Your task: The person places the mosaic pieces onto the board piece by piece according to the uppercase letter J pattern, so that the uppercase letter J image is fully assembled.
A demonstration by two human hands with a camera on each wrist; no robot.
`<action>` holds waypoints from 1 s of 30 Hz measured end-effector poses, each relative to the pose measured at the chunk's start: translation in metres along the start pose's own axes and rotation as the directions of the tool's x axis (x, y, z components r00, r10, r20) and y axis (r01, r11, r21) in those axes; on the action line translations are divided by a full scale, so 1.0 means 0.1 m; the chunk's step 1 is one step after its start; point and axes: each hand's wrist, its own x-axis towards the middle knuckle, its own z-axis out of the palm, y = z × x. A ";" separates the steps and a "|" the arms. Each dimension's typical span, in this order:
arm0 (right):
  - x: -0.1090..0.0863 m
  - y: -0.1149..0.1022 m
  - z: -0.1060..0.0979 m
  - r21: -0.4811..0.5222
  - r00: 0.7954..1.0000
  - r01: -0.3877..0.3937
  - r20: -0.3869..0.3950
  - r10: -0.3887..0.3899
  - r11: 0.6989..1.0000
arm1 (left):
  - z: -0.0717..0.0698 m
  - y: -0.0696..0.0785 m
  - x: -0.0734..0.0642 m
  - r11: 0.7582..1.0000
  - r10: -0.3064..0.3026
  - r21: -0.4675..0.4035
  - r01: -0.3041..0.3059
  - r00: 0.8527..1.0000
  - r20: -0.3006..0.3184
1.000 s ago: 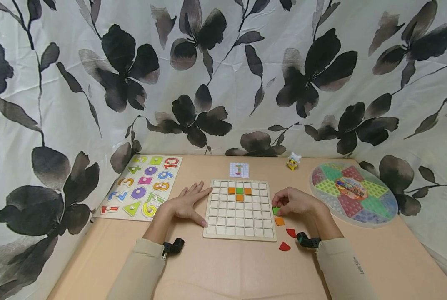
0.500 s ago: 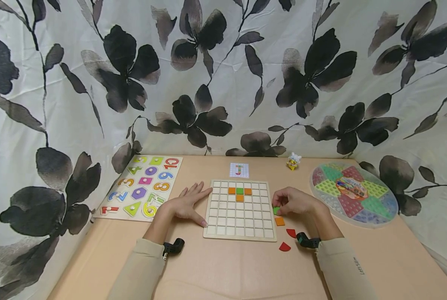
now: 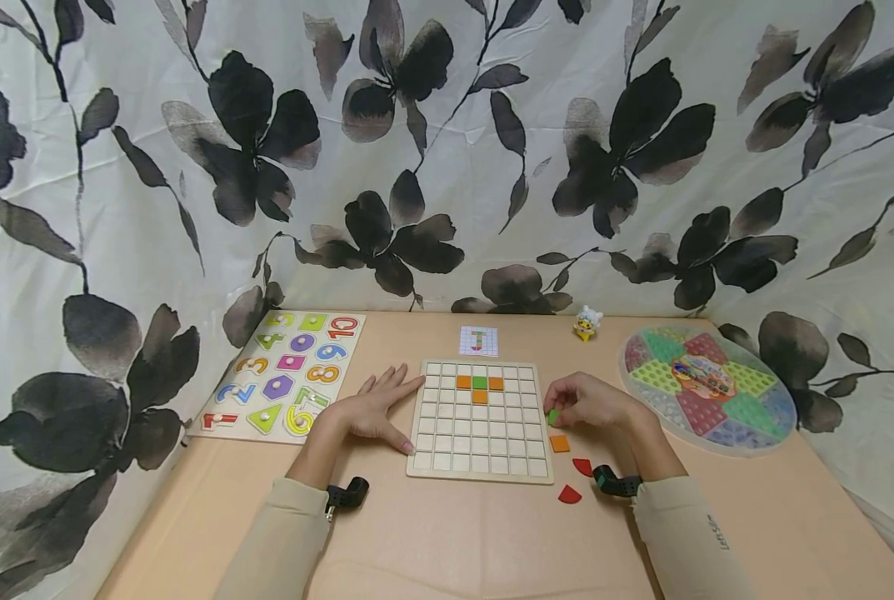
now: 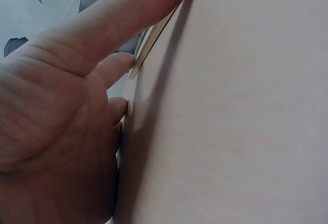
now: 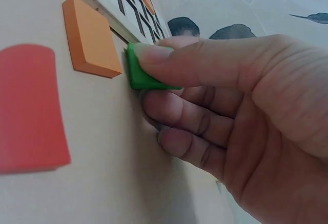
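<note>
A square grid board (image 3: 469,450) lies mid-table, bearing a green tile (image 3: 480,382) with orange tiles on both sides and one below it. My left hand (image 3: 367,411) has its fingers spread, with index fingertip and thumb touching the board's left edge. Off the board's right edge, my right hand (image 3: 589,402) pinches a green square tile (image 5: 146,73) between thumb and fingers. In the right wrist view the tile stands tilted, partly covered by the thumb. An orange square tile (image 3: 560,443) lies just below that hand, on the table.
Two red quarter-round pieces (image 3: 570,494) lie nearer the front. Behind the board is a small pattern card (image 3: 479,340) with a J-like figure. A number puzzle board (image 3: 282,375) lies left, a round patterned plastic case (image 3: 709,387) right, and a small figurine (image 3: 586,322) stands at the back.
The green tile in my right hand has tipped up and risen slightly from the table. My left hand and the board have stayed put.
</note>
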 end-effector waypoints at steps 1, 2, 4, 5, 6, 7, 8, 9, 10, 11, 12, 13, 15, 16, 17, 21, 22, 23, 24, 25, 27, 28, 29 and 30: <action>0.00 0.00 0.00 0.001 1.000 -0.003 -0.013 0.003 1.000 | 0.00 0.00 0.00 1.000 -0.001 0.000 0.001 1.000 0.000; 0.00 0.00 0.00 0.002 1.000 -0.006 -0.027 0.006 1.000 | 0.00 0.00 0.00 1.000 -0.001 0.000 0.001 1.000 0.001; 0.00 0.00 0.00 -0.003 0.998 -0.004 -0.062 0.004 1.000 | 0.00 0.00 0.00 1.000 -0.003 0.000 0.003 1.000 0.001; 0.00 0.01 0.00 -0.002 0.997 -0.004 -0.082 0.004 1.000 | 0.00 0.01 0.00 1.000 -0.004 -0.001 0.004 1.000 0.002; 0.00 0.01 0.00 -0.008 0.995 -0.005 -0.104 0.004 1.000 | 0.00 0.01 0.00 1.000 -0.005 -0.001 0.005 1.000 0.002; 0.00 0.01 0.00 -0.011 0.992 -0.007 -0.129 0.006 1.000 | 0.00 0.01 0.00 1.000 -0.006 0.000 0.006 1.000 0.003; 0.00 0.01 0.00 -0.015 0.988 -0.005 -0.152 0.003 1.000 | 0.00 0.01 0.00 1.000 -0.006 0.001 0.006 1.000 0.003; 0.00 0.01 0.00 -0.013 0.984 -0.006 -0.178 0.004 1.000 | 0.00 0.01 0.00 1.000 -0.006 0.001 0.006 1.000 0.003; 0.00 0.01 0.00 -0.013 0.980 -0.003 -0.199 0.000 1.000 | 0.00 0.01 0.00 1.000 -0.005 0.002 0.005 1.000 0.004; 0.01 0.01 -0.01 -0.016 0.976 0.002 -0.220 -0.006 1.000 | -0.01 0.01 0.00 1.000 -0.004 0.002 0.004 1.000 0.005; 0.01 0.01 -0.01 -0.018 0.971 0.006 -0.237 -0.010 1.000 | -0.01 0.01 0.00 1.000 -0.004 0.003 0.004 1.000 0.005; 0.01 0.01 -0.01 -0.018 0.967 0.010 -0.253 -0.015 1.000 | -0.01 0.01 0.00 1.000 -0.003 0.002 0.003 1.000 0.006; 0.02 0.01 -0.02 -0.016 0.961 0.021 -0.277 -0.025 1.000 | -0.01 0.01 -0.01 1.000 -0.002 0.002 0.002 1.000 0.006; 0.02 0.01 -0.02 -0.017 0.958 0.029 -0.283 -0.033 0.999 | -0.01 0.02 -0.01 1.000 -0.001 0.002 0.001 1.000 0.006; 0.03 0.01 -0.02 -0.010 0.957 0.031 -0.289 -0.033 0.999 | -0.01 0.02 -0.01 1.000 -0.001 0.002 0.001 1.000 0.006; 0.03 0.00 -0.02 0.023 0.956 0.045 -0.291 -0.037 0.999 | -0.01 0.01 0.00 1.000 -0.001 0.004 0.001 1.000 0.005; 0.03 -0.01 -0.01 0.031 0.956 0.049 -0.289 -0.038 0.998 | -0.01 0.01 0.00 1.000 0.000 0.004 0.000 1.000 0.005; 0.03 -0.02 -0.01 0.036 0.956 0.055 -0.289 -0.042 0.998 | 0.00 0.01 0.00 1.000 0.001 0.002 -0.001 1.000 0.004; 0.03 -0.03 0.00 0.041 0.956 0.061 -0.290 -0.047 0.997 | -0.01 0.02 0.00 1.000 0.002 0.002 -0.002 1.000 0.004; 0.04 -0.03 0.00 0.045 0.956 0.068 -0.290 -0.053 0.997 | -0.01 0.02 0.00 1.000 0.002 0.001 -0.002 1.000 0.004; 0.04 -0.04 0.01 0.055 0.955 0.087 -0.290 -0.068 0.995 | -0.01 0.02 0.00 1.000 0.000 -0.001 0.000 1.000 0.004; 0.05 -0.05 0.02 0.064 0.954 0.098 -0.290 -0.075 0.993 | -0.01 0.02 0.00 1.000 -0.001 0.000 0.001 1.000 0.004; 0.05 -0.05 0.02 0.073 0.954 0.108 -0.288 -0.082 0.991 | -0.01 0.02 0.00 1.000 -0.003 0.001 0.003 1.000 0.005; 0.06 -0.05 0.03 0.081 0.954 0.116 -0.287 -0.089 0.990 | -0.01 0.02 0.00 1.000 -0.004 0.002 0.004 1.000 0.005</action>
